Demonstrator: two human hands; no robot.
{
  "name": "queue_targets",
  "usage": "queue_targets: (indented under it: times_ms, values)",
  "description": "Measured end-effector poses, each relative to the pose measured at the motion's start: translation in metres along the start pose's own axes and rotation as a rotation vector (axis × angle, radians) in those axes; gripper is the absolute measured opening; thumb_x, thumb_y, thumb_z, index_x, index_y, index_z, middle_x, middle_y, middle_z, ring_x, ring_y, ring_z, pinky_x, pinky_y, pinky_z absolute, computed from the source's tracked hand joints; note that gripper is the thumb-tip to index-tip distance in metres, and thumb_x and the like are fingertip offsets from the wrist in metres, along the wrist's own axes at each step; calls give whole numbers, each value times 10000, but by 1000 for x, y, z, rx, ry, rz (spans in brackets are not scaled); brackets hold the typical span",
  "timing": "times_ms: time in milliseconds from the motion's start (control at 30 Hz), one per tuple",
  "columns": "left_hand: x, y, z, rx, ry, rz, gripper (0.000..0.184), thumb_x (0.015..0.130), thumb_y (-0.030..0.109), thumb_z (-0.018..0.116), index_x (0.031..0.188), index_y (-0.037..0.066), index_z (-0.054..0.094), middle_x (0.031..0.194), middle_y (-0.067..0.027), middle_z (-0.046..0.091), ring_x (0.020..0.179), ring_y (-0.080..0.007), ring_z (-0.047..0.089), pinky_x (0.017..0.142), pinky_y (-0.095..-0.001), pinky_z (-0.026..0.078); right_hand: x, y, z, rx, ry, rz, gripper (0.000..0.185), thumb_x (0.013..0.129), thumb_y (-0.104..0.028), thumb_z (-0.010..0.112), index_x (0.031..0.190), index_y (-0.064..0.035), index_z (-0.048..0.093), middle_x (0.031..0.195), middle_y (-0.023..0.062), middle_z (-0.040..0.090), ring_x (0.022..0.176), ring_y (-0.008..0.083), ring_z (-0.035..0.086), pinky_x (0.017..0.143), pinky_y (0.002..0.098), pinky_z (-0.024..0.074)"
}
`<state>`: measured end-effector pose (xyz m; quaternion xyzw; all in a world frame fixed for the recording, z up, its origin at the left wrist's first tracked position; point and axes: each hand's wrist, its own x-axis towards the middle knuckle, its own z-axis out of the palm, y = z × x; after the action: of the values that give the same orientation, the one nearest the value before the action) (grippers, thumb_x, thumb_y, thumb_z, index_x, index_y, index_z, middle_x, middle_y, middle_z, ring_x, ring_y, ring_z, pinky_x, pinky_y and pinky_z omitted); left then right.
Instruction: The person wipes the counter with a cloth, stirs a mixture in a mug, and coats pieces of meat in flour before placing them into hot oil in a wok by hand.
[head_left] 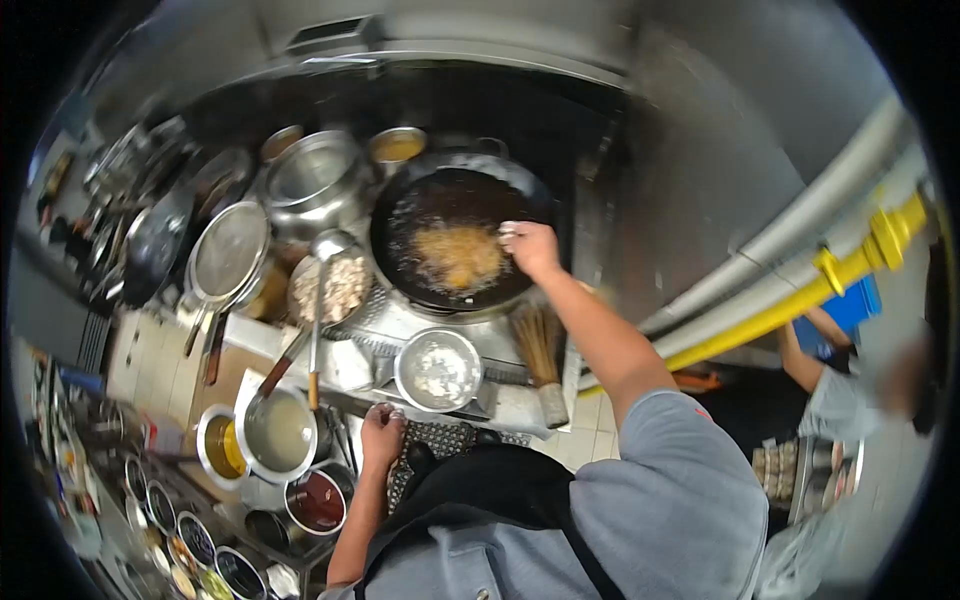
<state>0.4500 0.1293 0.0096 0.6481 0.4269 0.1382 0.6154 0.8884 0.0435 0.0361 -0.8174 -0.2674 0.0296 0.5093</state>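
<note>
My right hand is over the right side of a large dark wok, its fingers pinched together on a small pale lump of food. Beside it, golden pieces bubble in the dark oil. Low at the counter's front edge is my left hand, its fingers curled, with whitish coating on the fingertips. Whether anything is inside them is hidden. Between the hands stands a metal bowl holding white, floury pieces.
A ladle rests across a pan of pale chopped food. Strainers and pots stand to the left. A bamboo brush is right of the bowl. Yellow pipe runs along the right, with another person beyond it.
</note>
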Motion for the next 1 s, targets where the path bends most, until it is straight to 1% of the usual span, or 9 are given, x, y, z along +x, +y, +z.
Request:
queue_targets:
  times_ms: [133, 200, 267, 367, 633, 700, 767, 833, 1000]
  values:
    - [26, -6, 18, -137, -14, -215, 287, 891, 243, 586, 871, -43, 564, 649, -103, 577, 485, -150, 519, 409, -291, 411, -113, -47, -53, 415, -105, 42, 169, 733, -75, 716, 897, -35, 706, 832, 80, 701, 747, 122, 634, 707, 300, 512]
    - [47, -23, 23, 61, 1, -178, 321, 888, 262, 590, 853, -54, 553, 633, -121, 573, 460, -157, 521, 382, -300, 394, -186, -61, -85, 539, -161, 222, 161, 752, -61, 708, 909, -28, 694, 802, 58, 690, 726, 106, 622, 683, 284, 512]
    - [55, -27, 25, 91, -88, -125, 305, 893, 238, 581, 846, -60, 539, 635, -121, 581, 440, -163, 524, 373, -301, 399, -259, -52, -116, 112, -31, 40, 128, 786, -39, 683, 911, -13, 683, 780, 42, 676, 698, 88, 602, 636, 260, 508]
    - [71, -33, 27, 104, -196, -95, 237, 887, 168, 543, 805, -53, 522, 621, -121, 575, 428, -184, 548, 369, -292, 414, -371, -5, -144, 342, 167, 371, 93, 849, -53, 638, 861, 37, 661, 766, 83, 663, 693, 122, 624, 609, 259, 516]
    - [36, 20, 11, 92, -247, 30, 189, 859, 146, 447, 784, -24, 477, 601, -106, 535, 468, -243, 620, 315, -309, 384, -656, 49, -187, 211, 724, 1192, 72, 804, -10, 621, 807, 62, 619, 742, 146, 650, 602, 203, 648, 501, 297, 533]
    - [37, 23, 6, 110, -268, 84, 184, 855, 143, 452, 770, -18, 481, 598, -101, 534, 460, -236, 609, 321, -316, 389, -745, 119, -185, 122, 586, 1227, 61, 795, 6, 617, 800, 66, 614, 727, 150, 646, 574, 220, 645, 477, 294, 529]
    - [45, 24, 2, 247, -330, 247, 175, 845, 124, 463, 741, -16, 480, 598, -97, 536, 430, -212, 571, 324, -317, 396, -753, 71, -189, 340, 971, 1433, 26, 778, 8, 611, 770, 22, 632, 718, 140, 646, 552, 231, 628, 459, 329, 503]
    - [10, 55, 19, 281, -425, 234, 168, 842, 116, 467, 749, -22, 487, 598, -97, 536, 418, -202, 553, 325, -311, 397, -815, 120, -200, -680, -467, 1283, 64, 746, -126, 673, 751, -64, 657, 687, 131, 634, 595, 234, 618, 473, 366, 443]
    - [-41, 49, 106, 215, -700, 108, 217, 879, 94, 453, 948, -76, 569, 670, -109, 580, 503, -182, 585, 418, -290, 508, -813, 138, -221, -120, 234, 1524, 132, 807, -142, 644, 757, -24, 675, 688, 132, 663, 561, 213, 631, 468, 340, 471]
